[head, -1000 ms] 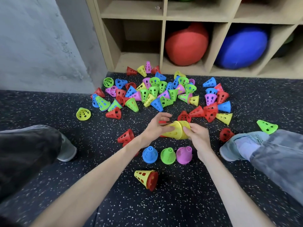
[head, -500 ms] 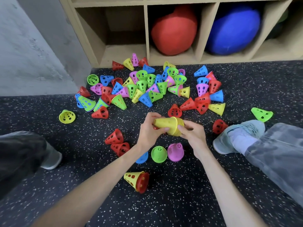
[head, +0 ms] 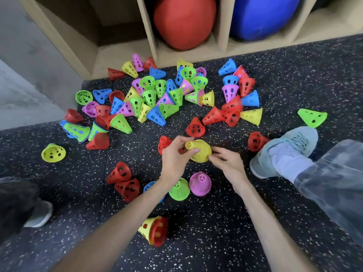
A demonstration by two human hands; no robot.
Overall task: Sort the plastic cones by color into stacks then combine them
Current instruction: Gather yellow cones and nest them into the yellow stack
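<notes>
in the head view, your left hand (head: 173, 156) and right hand (head: 225, 160) meet over the yellow stack (head: 198, 151), which you hold just above the floor (head: 216, 222) in front of the standing blue cone (head: 150, 188), green cone (head: 179, 189) and pink cone (head: 200, 183). the left grip is curled round the stack's narrow end, thumb and fingers pinching it; the right grip is narrow, fingertips pinching the wide rim. how many cones are nested in it i cannot tell. the stack looks tilted, tip toward the pile (head: 157, 95), so turn it upright before you set it down, wide rim flat on the floor, in line beside the pink cone so each color keeps its own spot. press lightly on the tip to seat the nested cones; these thin perforated shells probably spring apart if squeezed at the rim. keep your wrists clear of the three standing cones, which sit close under your forearms and would tip easily. most of the sorting seems to lie ahead: loose yellows remain in the pile, one yellow cone (head: 53, 153) lies well apart at the left, and a yellow-and-red pair (head: 154, 230) lies nested near you and will need pulling apart.
</notes>
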